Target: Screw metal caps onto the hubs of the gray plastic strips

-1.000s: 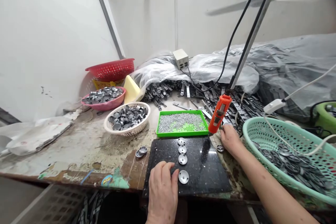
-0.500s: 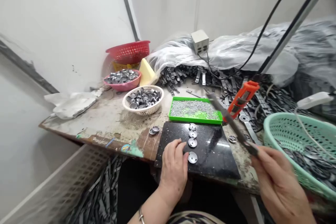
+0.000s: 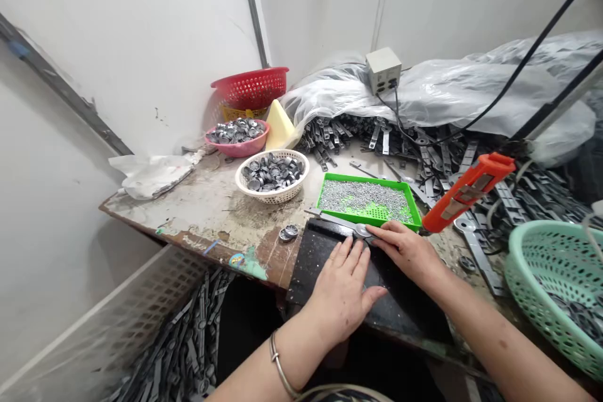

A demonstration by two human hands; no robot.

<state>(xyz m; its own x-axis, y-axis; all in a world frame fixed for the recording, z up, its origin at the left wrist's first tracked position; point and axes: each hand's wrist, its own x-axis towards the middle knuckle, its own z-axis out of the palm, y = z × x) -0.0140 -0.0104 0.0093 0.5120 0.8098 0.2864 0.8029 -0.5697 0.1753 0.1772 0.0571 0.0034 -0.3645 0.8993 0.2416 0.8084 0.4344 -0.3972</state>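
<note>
A black stone slab (image 3: 315,257) lies at the table's front edge. My left hand (image 3: 346,286) rests flat on it with the fingers stretched out, covering the round metal discs that lay there. My right hand (image 3: 405,250) presses a long grey metal strip (image 3: 335,220) down along the slab's far edge, fingertips on the strip's round end. An orange electric screwdriver (image 3: 466,191) hangs on its black cable just right of my right hand, untouched. Behind the strip stands a green tray (image 3: 368,200) full of small screws.
A white basket (image 3: 272,174) and a pink bowl (image 3: 237,136) hold round metal caps; a red basket (image 3: 250,86) stands behind. Metal strips (image 3: 438,157) are heaped at the back under plastic sheeting. A teal basket (image 3: 551,282) sits right. Two loose caps (image 3: 287,233) lie left of the slab.
My right hand brought the metal strip from the air down onto the slab's far edge. My left hand slid forward and flattened over the discs. The view swung left.
</note>
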